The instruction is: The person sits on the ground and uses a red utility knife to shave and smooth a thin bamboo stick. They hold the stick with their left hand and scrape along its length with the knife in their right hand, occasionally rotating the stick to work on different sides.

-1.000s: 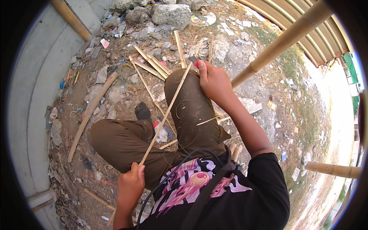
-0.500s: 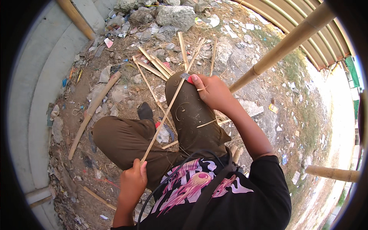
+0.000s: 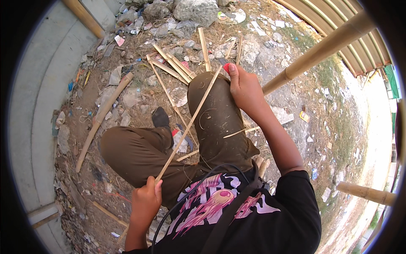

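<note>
A long, thin bamboo strip [image 3: 191, 122] slants across my thighs and over my raised right knee. Its near end is gripped in my left hand [image 3: 146, 195], thumb pressed along it and fingers closed. My right hand [image 3: 244, 86] is closed round a small knife with a red handle [image 3: 227, 67], just beyond the knee. The grey blade [image 3: 222, 61] points up and left, close to the strip's far tip; whether they touch I cannot tell. Fine curled shavings [image 3: 207, 114] lie on my brown trousers.
Several split bamboo pieces [image 3: 170, 63] lie on the littered ground beyond my knees. A thicker bamboo length [image 3: 103, 114] rests to the left, near a grey wall [image 3: 46, 93]. A bamboo pole [image 3: 313, 57] slants in at the upper right. Rocks [image 3: 196, 12] sit at the far side.
My right hand and the knife have moved farther out and right, toward the strip's far end. My left hand stays nearly in place, still gripping the strip.
</note>
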Motion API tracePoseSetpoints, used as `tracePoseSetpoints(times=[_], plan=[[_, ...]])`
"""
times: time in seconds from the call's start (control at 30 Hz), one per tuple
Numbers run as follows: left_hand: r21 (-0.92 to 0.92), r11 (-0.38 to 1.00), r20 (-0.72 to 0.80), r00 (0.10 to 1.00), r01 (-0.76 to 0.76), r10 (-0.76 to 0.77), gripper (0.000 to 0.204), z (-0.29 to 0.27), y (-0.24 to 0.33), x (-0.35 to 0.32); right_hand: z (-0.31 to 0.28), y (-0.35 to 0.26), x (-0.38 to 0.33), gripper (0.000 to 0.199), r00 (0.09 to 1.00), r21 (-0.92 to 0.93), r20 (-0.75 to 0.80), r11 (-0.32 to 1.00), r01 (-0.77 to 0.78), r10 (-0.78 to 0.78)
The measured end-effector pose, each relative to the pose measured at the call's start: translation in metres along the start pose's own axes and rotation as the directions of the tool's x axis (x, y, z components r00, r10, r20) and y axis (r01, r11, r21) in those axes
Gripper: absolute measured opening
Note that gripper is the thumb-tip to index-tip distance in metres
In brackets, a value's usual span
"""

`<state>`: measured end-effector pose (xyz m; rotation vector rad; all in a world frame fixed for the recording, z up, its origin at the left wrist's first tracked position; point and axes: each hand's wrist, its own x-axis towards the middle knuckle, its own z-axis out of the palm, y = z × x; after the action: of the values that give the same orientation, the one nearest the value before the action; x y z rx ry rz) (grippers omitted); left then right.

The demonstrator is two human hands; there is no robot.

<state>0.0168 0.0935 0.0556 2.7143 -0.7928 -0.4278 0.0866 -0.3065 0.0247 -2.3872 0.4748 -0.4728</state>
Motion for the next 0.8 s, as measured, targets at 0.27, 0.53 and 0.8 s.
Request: tracePoseSetpoints(times=[0.27,0.53,0.8], plan=[[0.036,0.999,0.003,1.000,-0.025,0.025,0.026,0.006,-0.004,0.000,-0.006,-0.017,-0.023,0.048,0.987,-0.130,0.149,0.988,0.085,-0.065],[0.054,0.998,-0.027,0.999,-0.024,0.025,0.026,0.008,-0.004,-0.003,-0.013,-0.015,-0.031,0.052,0.971,-0.108,0.210,0.985,0.138,-0.113],[0.026,1.000,-0.061,0.998,-0.013,0.014,0.027,0.004,0.008,0.004,-0.013,-0.007,-0.031,0.051,0.948,0.090,0.298,0.992,0.084,-0.108]])
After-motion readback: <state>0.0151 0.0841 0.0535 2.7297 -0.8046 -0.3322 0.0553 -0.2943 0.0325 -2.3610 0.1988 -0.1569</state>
